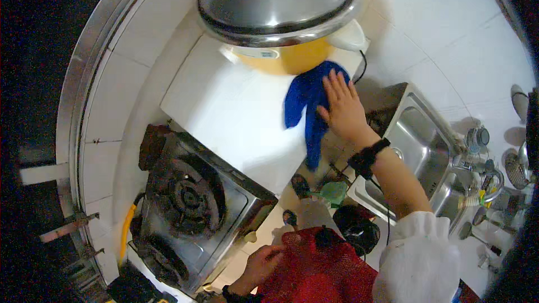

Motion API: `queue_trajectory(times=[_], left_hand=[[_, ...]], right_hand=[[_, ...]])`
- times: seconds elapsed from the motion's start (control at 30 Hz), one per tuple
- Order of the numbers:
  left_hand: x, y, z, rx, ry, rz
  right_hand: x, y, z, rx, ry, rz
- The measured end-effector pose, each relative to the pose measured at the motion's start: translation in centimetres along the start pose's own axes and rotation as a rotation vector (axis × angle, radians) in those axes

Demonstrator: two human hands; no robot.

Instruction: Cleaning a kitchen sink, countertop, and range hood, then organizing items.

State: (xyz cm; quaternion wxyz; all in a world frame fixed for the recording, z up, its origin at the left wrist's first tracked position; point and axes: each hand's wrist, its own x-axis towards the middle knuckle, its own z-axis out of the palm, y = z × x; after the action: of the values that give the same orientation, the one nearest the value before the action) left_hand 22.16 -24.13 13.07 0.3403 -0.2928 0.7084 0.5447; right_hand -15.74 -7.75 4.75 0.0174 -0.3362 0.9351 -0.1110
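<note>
My right hand [343,107] lies flat on a blue cloth [313,78], fingers stretched forward and slightly apart. The cloth rests on the right part of a white tabletop [236,109], and one end of it hangs over the edge. Just beyond the cloth stands a large electric cooker [286,57] with a yellow body and a domed metal lid [273,4]. Low in the picture, my left hand [261,265] is beside the red apron [311,261] with its fingers bent. Whether it grips anything does not show clearly.
Left of the apron stands a gas stove [219,227] with a dark burner [188,195] and a yellow hose [126,229]. A steel double sink [421,134] is at the right, with utensils hanging beyond it. On the floor side are a black bin [358,229] and a green container [334,192].
</note>
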Motion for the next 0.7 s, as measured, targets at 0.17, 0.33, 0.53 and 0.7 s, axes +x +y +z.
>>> queue_trajectory(times=[0.17,0.33,0.53,0.7], left_hand=[[0.2,-0.1,0.9,0.032,-0.025,-0.054],[0.6,0.4,-0.5,0.061,-0.008,-0.033],[1.2,0.3,0.1,-0.04,0.009,0.031],[0.6,0.4,0.4,-0.079,0.017,0.071]], right_hand=[[-1.5,-6.3,1.7,0.013,0.028,0.139],[4.4,2.0,0.8,-0.147,0.066,0.302],[9.2,5.8,-1.4,0.11,0.391,0.223],[1.1,-1.8,0.2,-0.088,-0.193,-0.07]])
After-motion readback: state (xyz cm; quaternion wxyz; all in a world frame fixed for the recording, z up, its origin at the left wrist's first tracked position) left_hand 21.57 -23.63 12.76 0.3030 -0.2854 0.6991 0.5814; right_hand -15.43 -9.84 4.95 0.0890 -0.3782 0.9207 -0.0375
